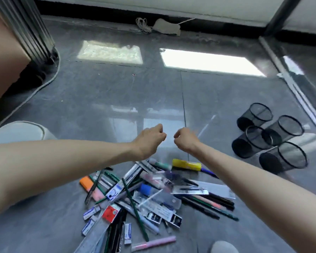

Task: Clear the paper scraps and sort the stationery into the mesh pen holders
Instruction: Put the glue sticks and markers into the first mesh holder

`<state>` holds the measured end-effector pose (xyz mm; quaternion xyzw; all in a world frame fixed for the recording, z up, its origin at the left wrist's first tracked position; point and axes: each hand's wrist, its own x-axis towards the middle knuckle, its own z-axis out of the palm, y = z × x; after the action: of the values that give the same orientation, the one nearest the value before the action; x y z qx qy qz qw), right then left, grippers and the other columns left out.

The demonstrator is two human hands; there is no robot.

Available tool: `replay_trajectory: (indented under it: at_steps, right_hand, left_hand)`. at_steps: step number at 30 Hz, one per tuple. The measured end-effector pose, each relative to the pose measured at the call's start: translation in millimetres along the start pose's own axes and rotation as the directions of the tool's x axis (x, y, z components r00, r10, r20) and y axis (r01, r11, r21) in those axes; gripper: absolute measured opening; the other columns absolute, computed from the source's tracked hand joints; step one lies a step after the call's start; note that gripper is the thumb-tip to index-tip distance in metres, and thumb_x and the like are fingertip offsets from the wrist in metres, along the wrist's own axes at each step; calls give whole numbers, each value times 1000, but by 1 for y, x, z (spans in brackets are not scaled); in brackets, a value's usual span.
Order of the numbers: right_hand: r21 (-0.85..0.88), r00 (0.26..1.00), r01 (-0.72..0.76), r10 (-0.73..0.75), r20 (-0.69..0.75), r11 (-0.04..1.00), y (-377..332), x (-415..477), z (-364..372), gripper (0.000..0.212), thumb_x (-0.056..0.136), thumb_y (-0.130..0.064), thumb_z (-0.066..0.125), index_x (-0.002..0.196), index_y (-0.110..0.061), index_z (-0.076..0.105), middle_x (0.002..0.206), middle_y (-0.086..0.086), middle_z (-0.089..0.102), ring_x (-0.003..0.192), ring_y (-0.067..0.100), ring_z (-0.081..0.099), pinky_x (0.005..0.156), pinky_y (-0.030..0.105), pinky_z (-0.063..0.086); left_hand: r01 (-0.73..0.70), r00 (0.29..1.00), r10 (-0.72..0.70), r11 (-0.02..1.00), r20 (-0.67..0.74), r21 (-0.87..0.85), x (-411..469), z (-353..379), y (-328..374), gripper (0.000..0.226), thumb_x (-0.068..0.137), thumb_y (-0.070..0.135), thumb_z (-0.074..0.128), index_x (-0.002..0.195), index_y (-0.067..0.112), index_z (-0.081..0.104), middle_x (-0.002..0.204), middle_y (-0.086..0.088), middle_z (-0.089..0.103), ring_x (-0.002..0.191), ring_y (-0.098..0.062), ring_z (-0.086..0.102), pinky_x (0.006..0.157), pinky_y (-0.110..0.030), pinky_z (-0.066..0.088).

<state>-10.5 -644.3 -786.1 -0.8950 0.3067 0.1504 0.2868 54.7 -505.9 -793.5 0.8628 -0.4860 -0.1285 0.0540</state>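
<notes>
— Head view: where is the stationery?
— A tangled pile of pens, pencils and packets (150, 194) lies on the glossy grey floor (117, 92), below both forearms; four black mesh pen holders (270, 139) cluster well apart to its right, mouths turned up and rightward.
— Which way do the long pieces run?
— The yellow highlighter (186, 164) and the pink marker (153, 242) lie roughly left to right; a dark green pencil (135, 209) runs from upper left down to lower right.
— And the hands?
— The left hand (150, 139) and right hand (185, 141) hover close together above the pile's far edge, fingers curled under into fists; nothing shows in either.
— Anything hard to make out?
— Blur smears the pile; the forearms cover its upper corners; the bottom edge cuts off the clear packets; printing on the small white-and-blue labels (91, 212) is unreadable.
</notes>
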Motion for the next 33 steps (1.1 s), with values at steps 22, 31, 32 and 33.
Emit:
replay_trajectory:
  at_steps: [22, 31, 32, 33]
  right_hand:
    - [-182, 961, -71, 19, -275, 981, 100, 8, -48, 20, 81, 1, 39, 74, -2, 58, 103, 14, 54, 108, 35, 50, 113, 56, 2]
    - [-319, 914, 386, -405, 5, 866, -20, 10, 11, 36, 86, -5, 42, 113, -9, 66, 122, 9, 53, 122, 26, 45, 113, 53, -5]
    - [-329, 898, 419, -441, 11, 846, -30, 11, 19, 36, 87, -6, 41, 115, -8, 64, 122, 9, 52, 123, 25, 44, 114, 52, -5]
    - [-343, 890, 431, -456, 11, 834, -35, 12, 24, 36, 87, -7, 42, 116, -8, 63, 122, 9, 52, 122, 25, 44, 114, 50, -3]
  left_hand:
    - [42, 999, -30, 940, 39, -340, 90, 15, 63, 30, 80, -9, 54, 109, 0, 57, 116, -17, 48, 97, -34, 54, 77, -34, 44]
    - [219, 970, -188, 954, 156, -207, 19, 5, -36, 32, 83, 11, 64, 115, 8, 60, 118, -11, 59, 108, -26, 55, 87, -32, 45]
    - [227, 963, -190, 955, 192, -192, 6, 4, -47, 34, 83, 11, 65, 116, 8, 60, 120, -12, 57, 109, -26, 53, 88, -32, 44]
    - [231, 955, -188, 956, 229, -179, -3, 3, -52, 35, 83, 12, 65, 117, 8, 59, 120, -11, 54, 110, -26, 52, 88, -33, 44]
